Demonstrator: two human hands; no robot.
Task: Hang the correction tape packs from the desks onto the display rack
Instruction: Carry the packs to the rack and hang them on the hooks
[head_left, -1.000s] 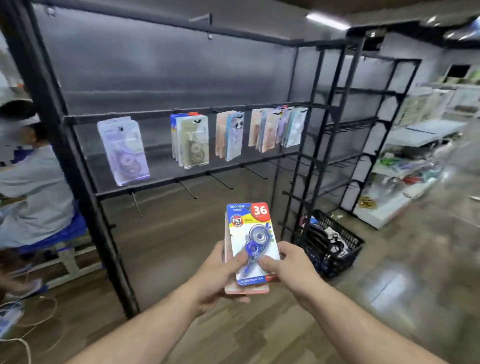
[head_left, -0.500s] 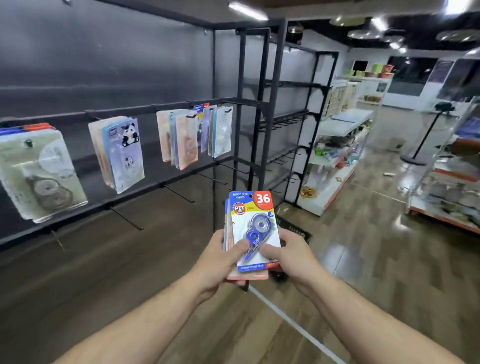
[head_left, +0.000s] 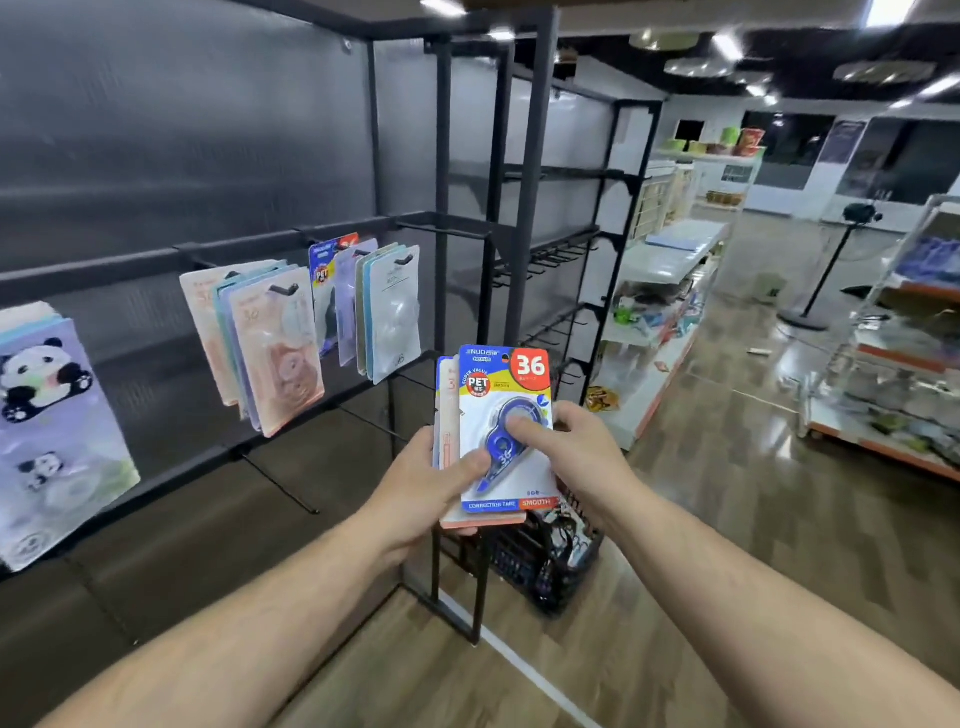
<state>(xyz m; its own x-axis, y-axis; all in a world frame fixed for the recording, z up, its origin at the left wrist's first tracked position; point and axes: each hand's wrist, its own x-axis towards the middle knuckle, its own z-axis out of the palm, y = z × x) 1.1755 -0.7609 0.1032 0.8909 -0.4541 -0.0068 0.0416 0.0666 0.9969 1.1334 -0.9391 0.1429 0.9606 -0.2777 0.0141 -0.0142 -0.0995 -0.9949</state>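
Observation:
I hold a small stack of correction tape packs (head_left: 506, 379) upright in front of me; the front pack is blue, yellow and red with "36" and a blue dispenser. My left hand (head_left: 421, 488) grips the stack from the left, thumb on the front. My right hand (head_left: 576, 457) holds the front pack's right edge, fingertips on the dispenser blister. The black display rack (head_left: 530, 171) stands just behind. On its hooks hang a panda pack (head_left: 52, 426) at far left, a peach bunch (head_left: 270, 343), and a pale blue bunch (head_left: 387, 306).
Bare hooks (head_left: 280, 483) stick out of the lower rail. A black basket (head_left: 545, 561) of goods sits on the wooden floor by the rack's foot. White shelves (head_left: 660, 291) stand beyond, another shelf unit (head_left: 893, 358) at right, and a stand (head_left: 826, 270) in the aisle.
My view has swung right along the rack and closer to it. My right hand has shifted up onto the front pack's dispenser. The stack stays in both hands.

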